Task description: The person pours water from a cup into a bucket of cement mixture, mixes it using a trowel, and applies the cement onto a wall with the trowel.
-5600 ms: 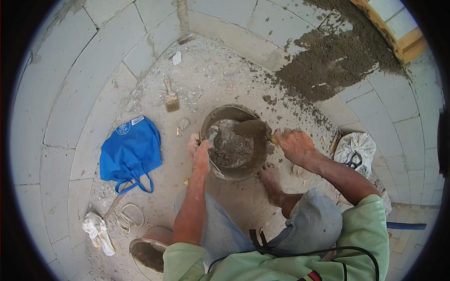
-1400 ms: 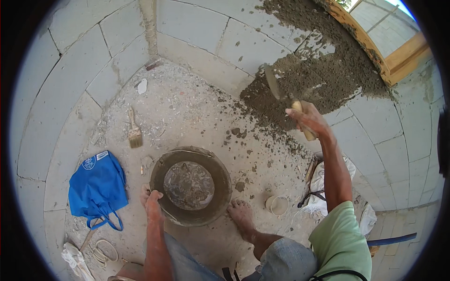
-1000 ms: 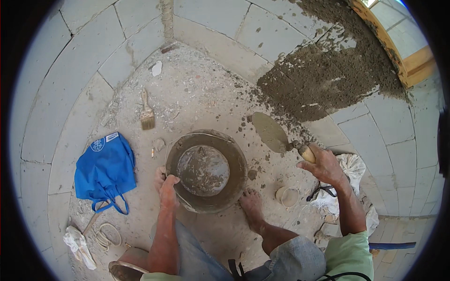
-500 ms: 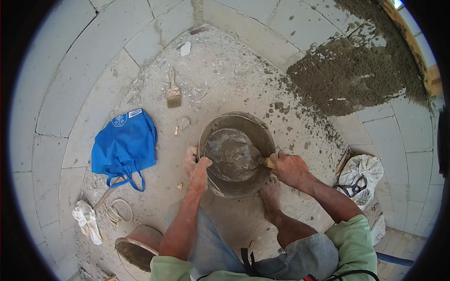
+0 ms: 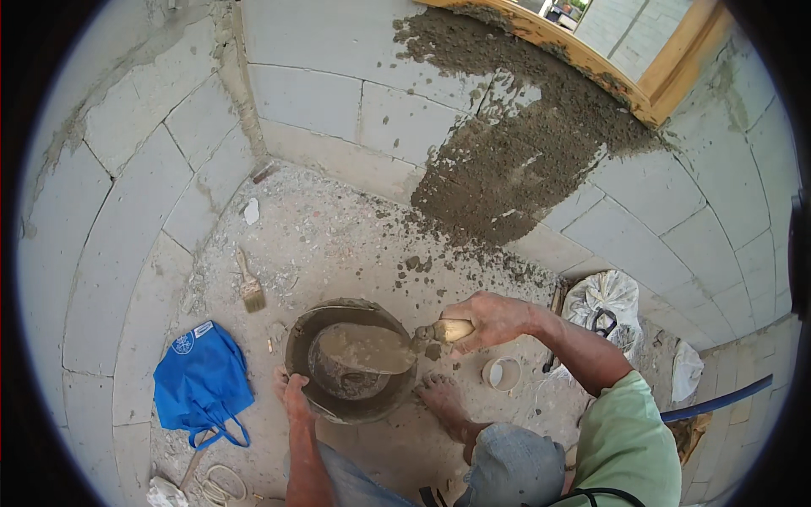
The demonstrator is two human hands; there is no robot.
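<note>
The left hand [image 5: 296, 395] grips the near rim of the mortar bucket [image 5: 351, 359] on the floor, while the right hand [image 5: 490, 319] clasps the trowel [image 5: 380, 348], loaded with mortar, just above it. It looks like the scoop-and-carry step; next calls for a level blade up to the rough mortar patch [image 5: 524, 152] on the block wall [image 5: 338, 93] beyond.

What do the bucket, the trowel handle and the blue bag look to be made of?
Bucket: likely rubber or plastic, dark, mortar-crusted rim. Trowel handle in the right hand: probably wood, pale tan, matte. Blue bag: thin woven or non-woven fabric, since it lies creased and limp.
</note>
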